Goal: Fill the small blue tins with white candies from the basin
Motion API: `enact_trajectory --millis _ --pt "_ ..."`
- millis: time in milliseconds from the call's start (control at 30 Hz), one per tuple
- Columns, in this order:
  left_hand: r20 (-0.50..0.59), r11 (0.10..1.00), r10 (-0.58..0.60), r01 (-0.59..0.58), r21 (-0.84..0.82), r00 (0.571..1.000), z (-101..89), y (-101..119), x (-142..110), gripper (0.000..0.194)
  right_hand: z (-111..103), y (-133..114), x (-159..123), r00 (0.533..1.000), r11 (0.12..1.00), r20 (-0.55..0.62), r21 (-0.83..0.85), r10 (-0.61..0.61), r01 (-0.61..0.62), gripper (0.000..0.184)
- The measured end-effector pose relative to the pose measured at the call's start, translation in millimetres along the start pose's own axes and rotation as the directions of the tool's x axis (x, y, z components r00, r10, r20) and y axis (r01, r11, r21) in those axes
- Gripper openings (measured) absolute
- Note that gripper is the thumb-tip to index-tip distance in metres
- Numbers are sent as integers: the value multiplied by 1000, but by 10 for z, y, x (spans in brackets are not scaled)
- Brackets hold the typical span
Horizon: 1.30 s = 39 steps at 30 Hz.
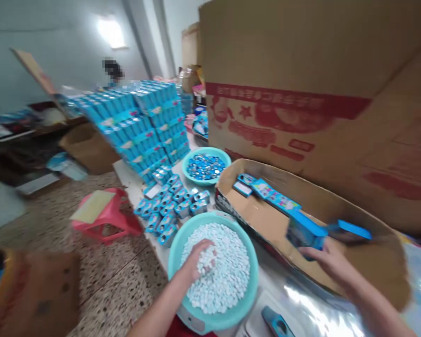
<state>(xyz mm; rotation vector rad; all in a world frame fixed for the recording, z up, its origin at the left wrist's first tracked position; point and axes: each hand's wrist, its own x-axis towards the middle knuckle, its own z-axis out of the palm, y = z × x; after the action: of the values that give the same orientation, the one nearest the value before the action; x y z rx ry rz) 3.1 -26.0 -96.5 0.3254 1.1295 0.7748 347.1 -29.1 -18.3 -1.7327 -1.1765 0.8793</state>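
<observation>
My left hand (199,256) is cupped in a turquoise basin (175,243), its fingers curled around a clump of small white pieces (206,260). More such white pieces (228,269) fill the basin. Over a shallow cardboard tray (263,221), my right hand (328,257) grips a blue box (306,230), slightly blurred. Inside the tray are several flat blue printed packs (275,199) and another dark-and-blue box (352,230). Small blue boxes with round dark openings (168,206) stand grouped behind the basin.
A second turquoise basin (185,168) holds blue and silver pieces. Tall stacks of blue boxes (140,131) stand at the far left of the table. A large carton (284,61) rises behind the tray. On the speckled floor is a pink stool (105,229); another person (112,70) is far back.
</observation>
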Motion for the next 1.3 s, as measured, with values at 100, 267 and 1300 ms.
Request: enact_trajectory --millis 100,267,1300 --pt "61 979 -106 115 -171 992 46 91 57 31 282 -272 -559 978 956 193 261 80 -130 39" --pt "81 942 -199 214 -259 977 116 32 55 18 828 -398 -1099 928 612 326 701 182 -366 47" --pt "74 904 -255 265 -335 964 -61 33 -70 11 951 -218 -1084 959 936 232 270 162 -224 86"
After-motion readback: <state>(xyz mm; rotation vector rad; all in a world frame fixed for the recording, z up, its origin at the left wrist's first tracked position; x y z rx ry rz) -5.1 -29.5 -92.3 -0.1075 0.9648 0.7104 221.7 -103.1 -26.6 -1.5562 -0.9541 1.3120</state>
